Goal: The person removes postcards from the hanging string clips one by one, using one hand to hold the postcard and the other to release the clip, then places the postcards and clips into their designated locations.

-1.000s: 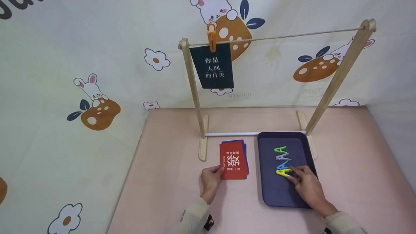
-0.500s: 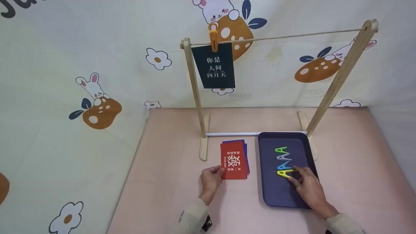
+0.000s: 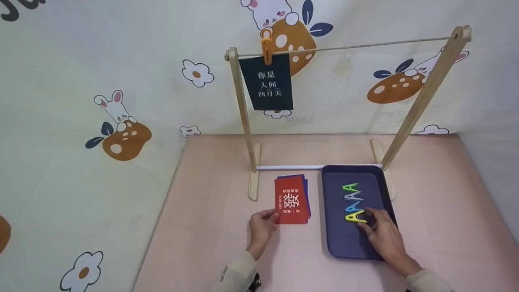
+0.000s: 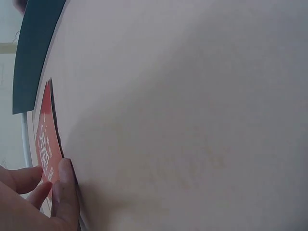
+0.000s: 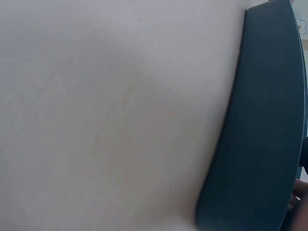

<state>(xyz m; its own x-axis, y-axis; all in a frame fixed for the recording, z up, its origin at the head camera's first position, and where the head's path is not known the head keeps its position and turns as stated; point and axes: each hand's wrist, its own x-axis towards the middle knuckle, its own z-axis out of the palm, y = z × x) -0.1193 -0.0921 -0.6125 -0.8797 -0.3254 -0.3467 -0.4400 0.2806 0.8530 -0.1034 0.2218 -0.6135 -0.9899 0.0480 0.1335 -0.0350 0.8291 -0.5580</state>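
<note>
In the head view my left hand (image 3: 261,233) pinches the near left corner of a red card (image 3: 288,202) with white characters, lying on top of a small stack. Blue cards (image 3: 306,194) show at the stack's edge. In the left wrist view thumb and fingers grip the red card's (image 4: 47,139) edge. My right hand (image 3: 383,237) reaches into a dark blue tray (image 3: 352,247), thumb and forefinger at the leg ends of a yellow clothespin (image 3: 352,217). Blue (image 3: 352,208), grey (image 3: 353,196) and green (image 3: 350,187) clothespins line up beyond it.
Behind stands a wooden frame (image 3: 423,97) with a rope (image 3: 365,44) across its top. An orange clothespin (image 3: 266,46) holds a dark green card (image 3: 267,83) there. A white rod (image 3: 290,167) joins the feet. The tray wall (image 5: 255,115) fills the right wrist view's side.
The yellow clothespin has turned slightly on the tray between the right fingertips. The left hand has shifted a little at the card's corner. The card stack stays put.
</note>
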